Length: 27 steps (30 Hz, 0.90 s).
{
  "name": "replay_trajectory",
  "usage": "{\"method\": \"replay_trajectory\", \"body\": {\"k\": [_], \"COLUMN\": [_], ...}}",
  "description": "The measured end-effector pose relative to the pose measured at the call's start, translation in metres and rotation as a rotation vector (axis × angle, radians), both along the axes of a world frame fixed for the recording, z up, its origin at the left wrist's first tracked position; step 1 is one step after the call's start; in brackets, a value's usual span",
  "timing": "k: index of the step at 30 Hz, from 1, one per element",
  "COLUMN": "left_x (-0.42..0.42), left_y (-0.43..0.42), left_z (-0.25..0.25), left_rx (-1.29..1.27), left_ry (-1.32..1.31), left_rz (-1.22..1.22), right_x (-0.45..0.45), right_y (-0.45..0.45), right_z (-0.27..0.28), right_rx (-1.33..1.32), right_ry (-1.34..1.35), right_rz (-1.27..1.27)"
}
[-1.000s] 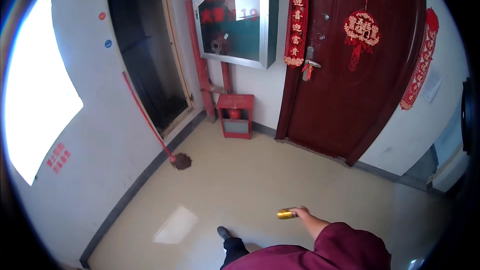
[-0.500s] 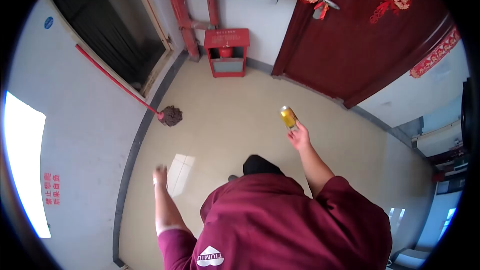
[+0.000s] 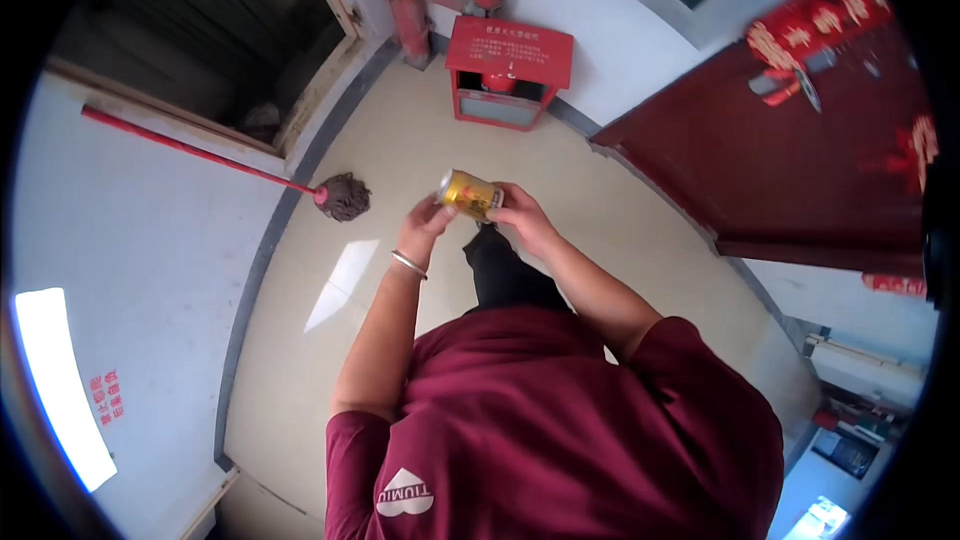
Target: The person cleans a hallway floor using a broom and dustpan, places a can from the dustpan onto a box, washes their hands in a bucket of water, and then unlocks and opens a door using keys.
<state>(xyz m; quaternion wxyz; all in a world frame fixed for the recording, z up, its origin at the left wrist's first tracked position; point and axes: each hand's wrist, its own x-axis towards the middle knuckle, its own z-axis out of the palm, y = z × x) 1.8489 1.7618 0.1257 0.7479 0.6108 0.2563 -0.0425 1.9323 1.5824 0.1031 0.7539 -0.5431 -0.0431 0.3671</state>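
A gold drink can (image 3: pixel 470 196) is held in front of my body, tilted nearly onto its side with its silver end to the left. My right hand (image 3: pixel 526 216) grips the end on the right, fingers wrapped round it. My left hand (image 3: pixel 430 223), below a silver bangle (image 3: pixel 408 265) on the wrist, closes on the can's left end with the thumb against its side. The far sides of the fingers are hidden behind the can.
A red fire extinguisher box (image 3: pixel 510 55) stands against the far wall beside red pipes (image 3: pixel 405 0). To the left, a red-handled mop (image 3: pixel 343 197) leans on the wall. A dark red door (image 3: pixel 790 160) is at the right. Tiled floor (image 3: pixel 420 120) lies between.
My right hand has brought the can leftward to the middle. The left hand has come up and right and now holds the can too. The view has turned and shifted.
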Motion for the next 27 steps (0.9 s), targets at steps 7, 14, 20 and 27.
{"method": "replay_trajectory", "body": {"k": [7,14,20,27], "left_x": [0.121,0.183,0.219,0.222], "left_y": [0.034,0.050,0.051,0.079], "left_z": [-0.022,-0.021,-0.023,-0.088], "left_rx": [-0.100,0.688,0.888,0.249], "left_ry": [-0.044,-0.074,-0.183,0.089], "left_rz": [0.304,0.159,-0.040,-0.284], "right_x": [0.130,0.210,0.230,0.286], "right_y": [0.056,0.098,0.125,0.095], "right_z": [0.000,-0.005,0.020,-0.008], "right_rx": [-0.277,-0.259,-0.711,-0.479], "right_ry": [-0.245,-0.111,-0.597,-0.090], "right_rz": [0.429,0.579,0.603,0.147]}}
